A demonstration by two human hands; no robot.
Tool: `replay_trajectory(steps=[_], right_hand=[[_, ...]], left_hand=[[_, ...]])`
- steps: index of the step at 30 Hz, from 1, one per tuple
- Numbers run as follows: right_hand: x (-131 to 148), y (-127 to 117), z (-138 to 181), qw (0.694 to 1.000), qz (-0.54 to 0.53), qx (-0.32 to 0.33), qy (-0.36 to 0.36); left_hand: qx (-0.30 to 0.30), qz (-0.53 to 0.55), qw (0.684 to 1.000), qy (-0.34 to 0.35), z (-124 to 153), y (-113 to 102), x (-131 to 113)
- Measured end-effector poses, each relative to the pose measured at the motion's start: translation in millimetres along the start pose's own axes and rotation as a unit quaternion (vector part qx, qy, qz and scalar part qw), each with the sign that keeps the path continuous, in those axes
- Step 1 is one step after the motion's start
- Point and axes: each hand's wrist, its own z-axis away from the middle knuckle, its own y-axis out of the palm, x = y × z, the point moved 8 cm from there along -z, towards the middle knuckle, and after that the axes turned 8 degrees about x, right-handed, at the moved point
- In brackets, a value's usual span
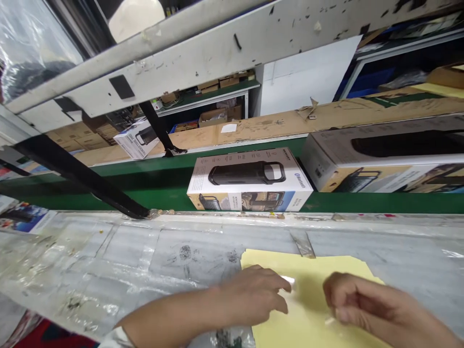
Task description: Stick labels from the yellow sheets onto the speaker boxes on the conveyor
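Note:
Yellow sheets of paper lie on the plastic-covered bench in front of me. Over their left part is my left hand, thumb and fingers apart. A small shiny white patch shows beside its index fingertip; whether it touches the finger I cannot tell. My right hand is above the sheets' right side, thumb and index finger pinched together. A small, blurred, see-through sticker shows at that pinch.
On the green conveyor belt beyond the bench stand a printed speaker box and a larger box to its right. Another box sits farther back. Black struts and a white beam cross above the belt.

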Motion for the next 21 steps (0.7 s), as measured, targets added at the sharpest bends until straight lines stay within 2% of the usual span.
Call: replay_trajectory(steps=[1,3,5,6,7,9,11,14,17,21], right_hand=[[14.8,-11.0,-13.1,1.0,0.007,0.006,-0.005],[46.9,-33.0,-46.4,0.999,0.013,0.0,-0.043],[74.9,-53.0,-88.9,0.996,0.01,-0.017,-0.09],[86.3,-61.2,-113.2,0.993,0.017,-0.025,-0.113],[96.5,-69.5,-138.5,0.989,0.03,-0.039,-0.14],[112.6,-82.5,-190.7,0.977,0.07,-0.061,-0.191],[119.8,-93.1,-241.9,0.968,0.113,-0.08,-0.21],[123.7,-102.8,-303.7,0.96,0.145,-0.079,-0.228],[121.6,-102.4,-343.3,0.959,0.155,-0.046,-0.232],[112.8,-96.0,-373.5,0.959,0.182,-0.026,-0.216]], left_hand=[[-0.029,0.025,0.999,0.018,1.7,-25.9,-0.1],[-0.163,0.061,0.985,0.01,7.1,-102.0,16.0],[-0.328,0.046,0.942,-0.051,15.1,-188.0,51.0],[-0.38,0.033,0.92,-0.088,15.8,-224.8,72.3],[-0.414,0.023,0.901,-0.126,13.7,-256.0,95.4],[-0.421,0.036,0.885,-0.195,0.3,-296.6,144.3],[-0.401,0.057,0.884,-0.234,-16.2,-311.8,185.2],[-0.379,0.073,0.887,-0.252,-31.6,-305.9,222.6],[-0.372,0.066,0.886,-0.269,-32.6,-293.6,238.7],[-0.361,0.043,0.886,-0.288,-28.4,-290.2,243.2]])
